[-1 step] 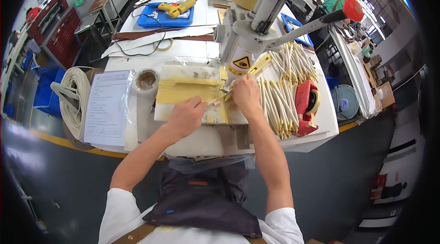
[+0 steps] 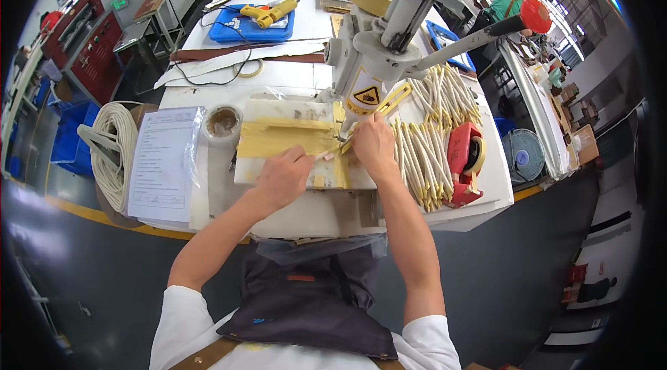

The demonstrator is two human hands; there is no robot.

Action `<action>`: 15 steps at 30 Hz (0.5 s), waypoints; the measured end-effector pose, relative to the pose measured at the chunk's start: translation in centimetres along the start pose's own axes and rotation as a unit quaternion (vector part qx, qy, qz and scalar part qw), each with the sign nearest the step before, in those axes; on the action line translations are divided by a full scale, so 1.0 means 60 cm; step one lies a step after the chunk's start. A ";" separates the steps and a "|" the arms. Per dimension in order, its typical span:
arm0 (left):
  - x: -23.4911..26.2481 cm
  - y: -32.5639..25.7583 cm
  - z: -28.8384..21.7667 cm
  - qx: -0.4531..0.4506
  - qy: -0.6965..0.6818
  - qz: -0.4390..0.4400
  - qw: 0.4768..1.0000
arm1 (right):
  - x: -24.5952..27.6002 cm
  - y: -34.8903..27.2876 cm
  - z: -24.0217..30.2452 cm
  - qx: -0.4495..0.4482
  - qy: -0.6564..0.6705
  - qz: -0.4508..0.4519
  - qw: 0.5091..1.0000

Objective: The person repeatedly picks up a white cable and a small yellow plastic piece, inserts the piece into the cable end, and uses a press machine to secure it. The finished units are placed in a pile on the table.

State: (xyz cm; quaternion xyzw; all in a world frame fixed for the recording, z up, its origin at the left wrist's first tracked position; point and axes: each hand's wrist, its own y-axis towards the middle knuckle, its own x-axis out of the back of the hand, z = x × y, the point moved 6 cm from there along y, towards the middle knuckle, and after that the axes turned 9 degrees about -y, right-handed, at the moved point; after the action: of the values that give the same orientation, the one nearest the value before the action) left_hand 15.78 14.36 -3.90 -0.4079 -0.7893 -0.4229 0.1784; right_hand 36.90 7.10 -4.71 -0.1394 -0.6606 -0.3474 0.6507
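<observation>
My right hand is closed around a yellow utility knife, its handle sticking up past the fingers and its tip pointing left. Close to that tip, my left hand pinches the end of a short pale cord piece; most of it is hidden by the fingers. Both hands are over a white board partly covered in yellow tape. Right of the knife hand lie two bundles of white cords with yellow-taped ends.
A grey hand press with a red-knobbed lever rises behind the board. A red tape dispenser stands at right. On the left are a tape roll, a printed sheet and a cord coil. A blue tray sits farther back.
</observation>
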 end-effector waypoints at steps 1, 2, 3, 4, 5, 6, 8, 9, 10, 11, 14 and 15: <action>0.004 0.001 0.000 0.007 -0.028 -0.017 0.999 | 0.003 -0.002 0.002 0.005 -0.004 -0.001 1.000; 0.004 0.000 0.004 0.022 -0.040 -0.015 0.999 | 0.001 -0.001 0.003 0.008 -0.009 -0.006 1.000; 0.004 -0.002 0.008 0.036 -0.052 -0.011 0.998 | -0.003 0.000 0.004 0.010 -0.014 -0.012 1.000; 0.003 -0.002 0.012 0.049 -0.064 -0.007 0.997 | -0.004 0.001 0.004 0.011 -0.019 -0.018 1.000; 0.003 -0.001 0.010 0.048 -0.058 -0.009 0.997 | -0.006 0.001 0.002 0.012 -0.021 -0.013 1.000; 0.003 0.000 0.007 0.047 -0.052 -0.010 0.998 | -0.005 0.001 0.002 0.013 -0.023 -0.009 1.000; 0.004 0.003 0.005 0.041 -0.050 -0.010 0.998 | -0.007 0.002 0.001 0.014 -0.033 -0.007 0.999; 0.003 0.003 0.006 0.037 -0.054 -0.011 0.998 | -0.009 0.004 0.003 0.016 -0.041 -0.009 0.999; 0.002 0.004 0.006 0.033 -0.057 -0.011 0.998 | -0.010 0.005 0.003 0.018 -0.050 -0.012 0.999; 0.001 0.003 0.007 0.033 -0.061 -0.010 0.998 | -0.014 0.006 0.001 0.018 -0.056 0.004 0.998; -0.003 0.003 0.010 0.033 -0.074 -0.010 0.997 | -0.002 0.008 0.006 0.022 -0.073 0.027 0.997; -0.002 0.004 0.011 0.033 -0.079 -0.011 0.996 | 0.001 0.006 0.009 0.026 -0.076 0.020 0.997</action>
State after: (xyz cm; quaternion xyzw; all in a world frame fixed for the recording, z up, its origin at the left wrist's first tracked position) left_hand 16.06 14.91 -4.25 -0.4254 -0.8189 -0.3647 0.1243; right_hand 36.73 7.68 -4.48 -0.1619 -0.7139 -0.3056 0.6089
